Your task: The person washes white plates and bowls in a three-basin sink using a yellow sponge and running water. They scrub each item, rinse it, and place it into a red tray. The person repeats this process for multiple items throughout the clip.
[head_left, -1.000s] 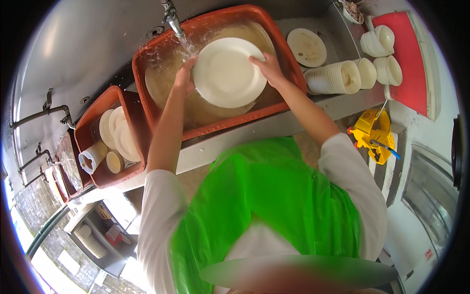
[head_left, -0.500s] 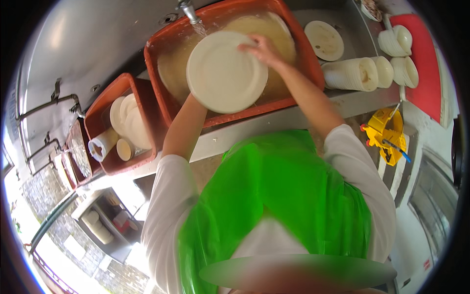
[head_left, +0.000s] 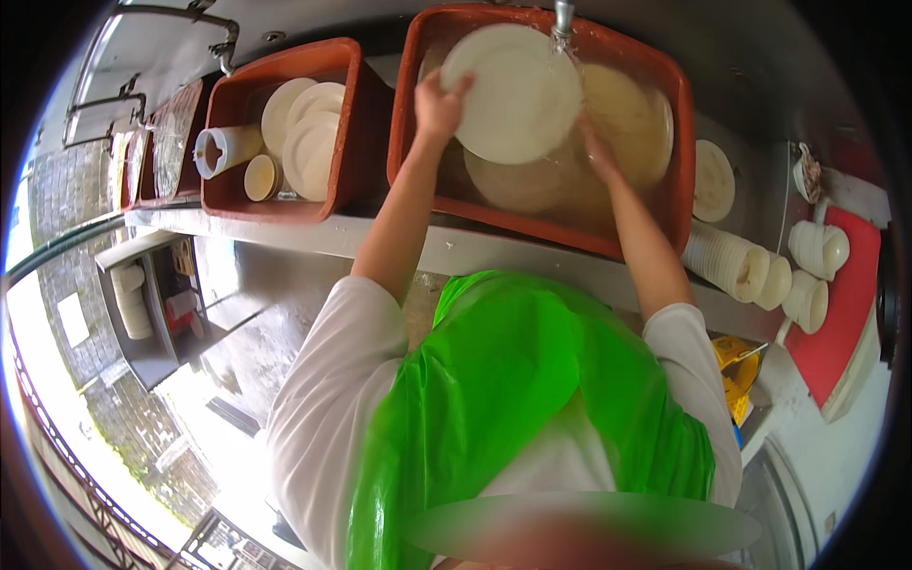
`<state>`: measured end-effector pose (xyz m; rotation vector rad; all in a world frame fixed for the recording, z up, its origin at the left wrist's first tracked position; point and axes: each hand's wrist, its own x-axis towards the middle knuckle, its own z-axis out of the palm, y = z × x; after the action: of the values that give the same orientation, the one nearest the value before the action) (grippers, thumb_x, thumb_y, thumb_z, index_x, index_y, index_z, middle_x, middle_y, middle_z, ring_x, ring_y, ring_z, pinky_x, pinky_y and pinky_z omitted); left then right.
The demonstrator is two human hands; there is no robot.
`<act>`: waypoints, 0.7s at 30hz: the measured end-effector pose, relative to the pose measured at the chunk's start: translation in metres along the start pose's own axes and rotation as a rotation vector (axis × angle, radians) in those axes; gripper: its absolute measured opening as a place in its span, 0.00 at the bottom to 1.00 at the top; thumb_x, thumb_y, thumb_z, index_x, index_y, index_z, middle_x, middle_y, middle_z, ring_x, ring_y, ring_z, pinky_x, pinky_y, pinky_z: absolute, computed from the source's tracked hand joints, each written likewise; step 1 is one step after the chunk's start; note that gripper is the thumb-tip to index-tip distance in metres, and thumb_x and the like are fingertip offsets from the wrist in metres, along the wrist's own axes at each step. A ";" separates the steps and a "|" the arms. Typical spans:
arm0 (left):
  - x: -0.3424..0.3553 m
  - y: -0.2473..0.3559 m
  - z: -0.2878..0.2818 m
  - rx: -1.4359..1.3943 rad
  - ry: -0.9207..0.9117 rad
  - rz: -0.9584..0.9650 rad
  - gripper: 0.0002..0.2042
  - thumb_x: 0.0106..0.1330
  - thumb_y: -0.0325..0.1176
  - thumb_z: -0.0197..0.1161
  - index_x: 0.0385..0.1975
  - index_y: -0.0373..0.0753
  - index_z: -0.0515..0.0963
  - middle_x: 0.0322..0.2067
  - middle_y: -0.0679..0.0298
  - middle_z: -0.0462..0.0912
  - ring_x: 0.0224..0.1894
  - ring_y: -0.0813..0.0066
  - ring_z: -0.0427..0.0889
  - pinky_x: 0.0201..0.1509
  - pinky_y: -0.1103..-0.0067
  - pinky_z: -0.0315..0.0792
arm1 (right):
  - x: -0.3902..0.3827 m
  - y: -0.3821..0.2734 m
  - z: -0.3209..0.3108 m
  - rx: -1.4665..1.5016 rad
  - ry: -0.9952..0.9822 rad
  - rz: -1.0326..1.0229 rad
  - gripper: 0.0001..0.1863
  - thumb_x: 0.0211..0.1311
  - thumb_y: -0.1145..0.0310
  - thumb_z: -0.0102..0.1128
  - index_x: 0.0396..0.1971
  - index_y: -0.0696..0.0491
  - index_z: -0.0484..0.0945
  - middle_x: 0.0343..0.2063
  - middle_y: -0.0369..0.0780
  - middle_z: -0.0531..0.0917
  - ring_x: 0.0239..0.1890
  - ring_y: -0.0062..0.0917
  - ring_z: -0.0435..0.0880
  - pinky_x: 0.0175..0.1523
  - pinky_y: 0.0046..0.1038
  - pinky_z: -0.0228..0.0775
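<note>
My left hand [head_left: 437,103] grips the left edge of a large cream plate [head_left: 513,93], holding it tilted over an orange wash tub [head_left: 680,180]. Water runs from a tap [head_left: 563,17] onto the plate's upper right edge. My right hand [head_left: 598,152] is lower, dipped in the tub's water just beneath the plate, beside several submerged plates [head_left: 622,119]. Whether its fingers hold anything is hidden by the water. I wear a green plastic apron [head_left: 513,399] over white sleeves.
A second orange tub [head_left: 356,123] to the left holds rinsed plates, a cup and a tube. A single plate [head_left: 712,180], stacked bowls [head_left: 736,261] and cups [head_left: 817,252] sit on the steel counter at right, by a red tray [head_left: 845,313]. Yellow item [head_left: 736,366] lower right.
The plate has shifted under the running tap. My right hand left the plate's rim and dropped into the tub water. The view has swung rightward.
</note>
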<state>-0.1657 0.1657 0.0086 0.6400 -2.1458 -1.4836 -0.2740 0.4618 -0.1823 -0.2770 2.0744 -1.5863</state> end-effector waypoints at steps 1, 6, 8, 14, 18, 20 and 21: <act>0.000 -0.010 -0.022 -0.166 0.123 -0.073 0.16 0.63 0.36 0.70 0.42 0.30 0.81 0.37 0.58 0.87 0.38 0.71 0.82 0.46 0.73 0.75 | 0.000 0.000 0.013 -0.034 -0.058 -0.022 0.41 0.63 0.40 0.58 0.63 0.60 0.72 0.64 0.50 0.73 0.67 0.34 0.71 0.69 0.37 0.61; -0.040 -0.026 -0.113 -0.890 0.717 -0.418 0.23 0.74 0.43 0.56 0.62 0.36 0.68 0.52 0.55 0.80 0.51 0.56 0.81 0.56 0.61 0.79 | -0.011 -0.067 0.043 -0.044 -0.277 0.454 0.29 0.62 0.55 0.61 0.57 0.58 0.74 0.53 0.45 0.79 0.58 0.34 0.76 0.61 0.42 0.72; -0.056 -0.025 -0.121 -0.835 0.641 -0.504 0.25 0.78 0.51 0.45 0.61 0.36 0.69 0.50 0.56 0.81 0.46 0.59 0.84 0.48 0.63 0.82 | -0.032 -0.090 0.045 0.348 -0.246 0.537 0.26 0.59 0.62 0.62 0.56 0.58 0.73 0.50 0.43 0.79 0.55 0.34 0.77 0.56 0.43 0.77; -0.080 0.031 -0.017 -0.481 -0.282 -0.238 0.29 0.75 0.51 0.44 0.63 0.33 0.71 0.55 0.55 0.80 0.48 0.64 0.85 0.50 0.71 0.78 | -0.059 -0.115 0.000 0.769 -0.532 0.548 0.29 0.53 0.72 0.54 0.59 0.61 0.69 0.50 0.47 0.80 0.54 0.41 0.80 0.54 0.50 0.79; -0.088 0.044 0.095 -0.207 -0.672 0.237 0.26 0.70 0.30 0.48 0.70 0.34 0.64 0.68 0.50 0.68 0.72 0.53 0.62 0.75 0.65 0.53 | -0.087 -0.138 -0.007 0.805 -0.508 0.432 0.23 0.56 0.73 0.50 0.52 0.64 0.71 0.45 0.49 0.80 0.46 0.41 0.84 0.50 0.56 0.81; -0.056 0.020 0.124 0.078 -0.599 0.523 0.27 0.70 0.31 0.48 0.71 0.37 0.62 0.70 0.53 0.65 0.73 0.50 0.60 0.76 0.60 0.50 | -0.102 -0.143 -0.014 0.772 -0.419 0.338 0.22 0.54 0.75 0.49 0.51 0.64 0.72 0.44 0.48 0.80 0.44 0.41 0.84 0.46 0.55 0.84; -0.040 0.010 0.136 0.224 -0.549 0.664 0.28 0.70 0.31 0.48 0.71 0.38 0.61 0.71 0.55 0.63 0.73 0.48 0.59 0.76 0.57 0.49 | -0.107 -0.146 -0.023 0.812 -0.385 0.297 0.22 0.53 0.77 0.49 0.51 0.64 0.72 0.43 0.48 0.80 0.44 0.41 0.85 0.45 0.54 0.85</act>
<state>-0.2165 0.2927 -0.0298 -0.4574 -2.5791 -1.1254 -0.2153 0.4866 -0.0112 0.0235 1.0160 -1.8524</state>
